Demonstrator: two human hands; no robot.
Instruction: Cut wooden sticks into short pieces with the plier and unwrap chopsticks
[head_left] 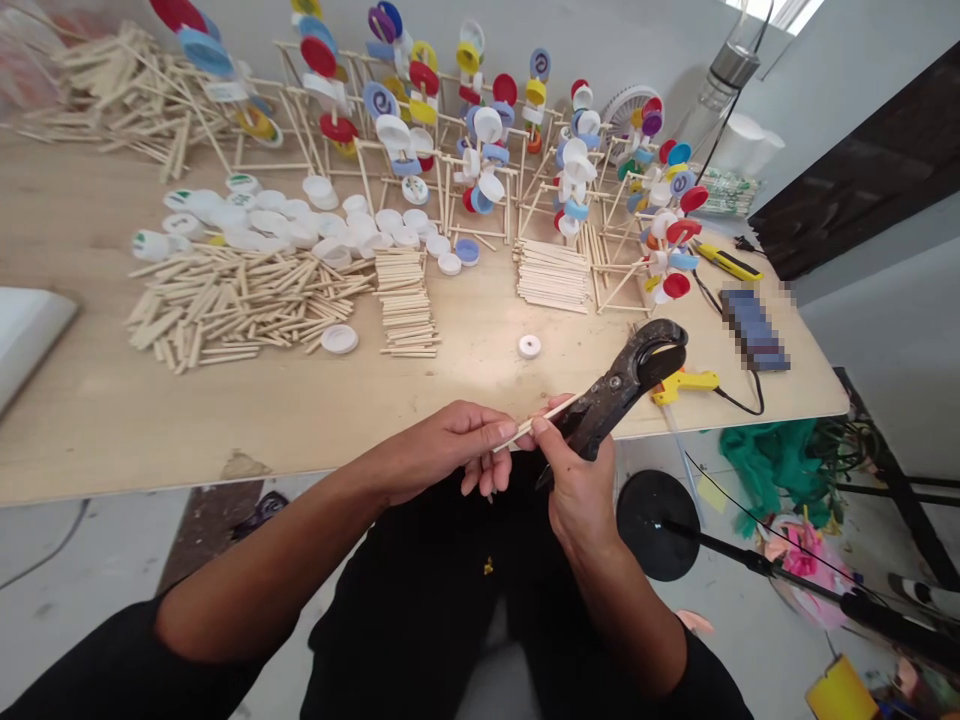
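Thin wooden sticks (pixel 559 408) are pinched between the thumb and fingers of my left hand (pixel 469 445), just over the table's front edge. My right hand (pixel 581 490) is wrapped around a black pipe cutter (pixel 607 393) whose curved jaw points up and to the right. The right thumb also presses on the sticks beside the cutter's handles. A white bottle cap (pixel 529 346) with a small mark in its centre lies on the table just beyond my hands. Right of the cutter's jaw is a yellow glue gun (pixel 684 386).
Frames of sticks with colourful bottle caps (pixel 576 165) line the back of the table (pixel 300 420). Loose sticks (pixel 240 300), stacked sticks (pixel 405 300) and white caps (pixel 270 220) lie in front. At right are a yellow utility knife (pixel 729 262) and a blurred phone-like object (pixel 756 328).
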